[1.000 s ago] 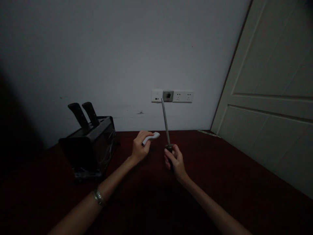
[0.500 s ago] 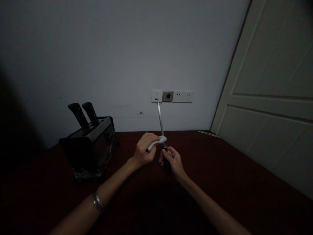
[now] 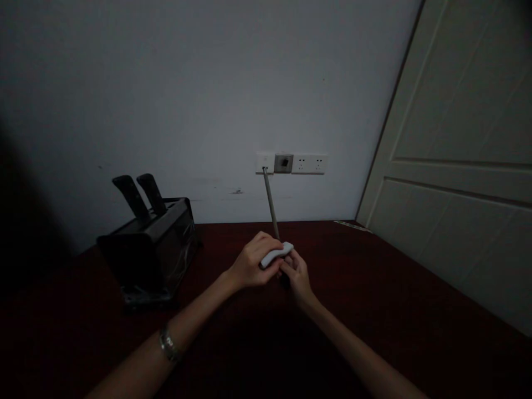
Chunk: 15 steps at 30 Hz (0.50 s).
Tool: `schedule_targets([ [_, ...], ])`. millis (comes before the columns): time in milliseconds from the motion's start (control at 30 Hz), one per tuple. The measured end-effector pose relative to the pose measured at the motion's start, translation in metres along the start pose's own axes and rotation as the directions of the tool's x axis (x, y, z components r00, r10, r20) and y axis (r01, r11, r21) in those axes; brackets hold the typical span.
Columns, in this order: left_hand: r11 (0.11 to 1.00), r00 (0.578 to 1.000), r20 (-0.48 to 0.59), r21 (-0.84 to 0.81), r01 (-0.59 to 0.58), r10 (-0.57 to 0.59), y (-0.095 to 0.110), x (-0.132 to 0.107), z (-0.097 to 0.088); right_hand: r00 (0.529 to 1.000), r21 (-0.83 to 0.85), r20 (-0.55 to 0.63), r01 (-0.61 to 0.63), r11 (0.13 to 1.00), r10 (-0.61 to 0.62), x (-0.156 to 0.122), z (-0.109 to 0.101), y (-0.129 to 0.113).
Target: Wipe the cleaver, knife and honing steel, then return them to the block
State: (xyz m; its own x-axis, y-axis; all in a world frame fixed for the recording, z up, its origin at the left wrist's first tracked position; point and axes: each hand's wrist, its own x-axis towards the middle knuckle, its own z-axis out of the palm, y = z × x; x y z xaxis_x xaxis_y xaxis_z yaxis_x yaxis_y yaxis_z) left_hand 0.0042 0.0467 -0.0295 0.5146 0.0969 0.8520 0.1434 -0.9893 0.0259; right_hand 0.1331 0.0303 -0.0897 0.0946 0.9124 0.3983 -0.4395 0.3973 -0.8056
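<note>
My left hand (image 3: 256,261) is closed around a folded white cloth (image 3: 276,255), with the fingers on top and the thumb below. The cloth lies across the lower end of a honing steel (image 3: 271,204), hiding where the rod meets its handle. My right hand (image 3: 299,281) grips the black handle, which is mostly covered by the fingers. The steel's long rod points up and away from me, tilted slightly left, and its tip overlaps the wall plate in view. Both hands are close together above the table, the cloth touching my right fingers.
A black knife block (image 3: 166,221) with two black-handled knives (image 3: 141,197) stands on the dark red table (image 3: 357,277) at left. Several wall sockets (image 3: 308,163) are on the wall behind. A pale panelled door (image 3: 457,166) borders the right side.
My left hand and the cloth have moved down and right along the rod to its handle end, now meeting my right hand. The rod's tip has shifted slightly up and left.
</note>
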Motion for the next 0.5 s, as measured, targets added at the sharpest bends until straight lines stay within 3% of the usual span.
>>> schedule_targets([
  [267, 0.999, 0.999, 0.008, -0.003, 0.053, -0.053, 0.004, 0.004, -0.002, 0.998, 0.052, 0.025, -0.062, 0.997, 0.061, -0.002, 0.001, -0.005],
  [500, 0.993, 0.994, -0.023, 0.035, 0.110, -0.109, 0.002, 0.011, -0.017, 0.986, 0.142, 0.010, -0.165, 0.976, 0.165, -0.005, 0.007, -0.013],
])
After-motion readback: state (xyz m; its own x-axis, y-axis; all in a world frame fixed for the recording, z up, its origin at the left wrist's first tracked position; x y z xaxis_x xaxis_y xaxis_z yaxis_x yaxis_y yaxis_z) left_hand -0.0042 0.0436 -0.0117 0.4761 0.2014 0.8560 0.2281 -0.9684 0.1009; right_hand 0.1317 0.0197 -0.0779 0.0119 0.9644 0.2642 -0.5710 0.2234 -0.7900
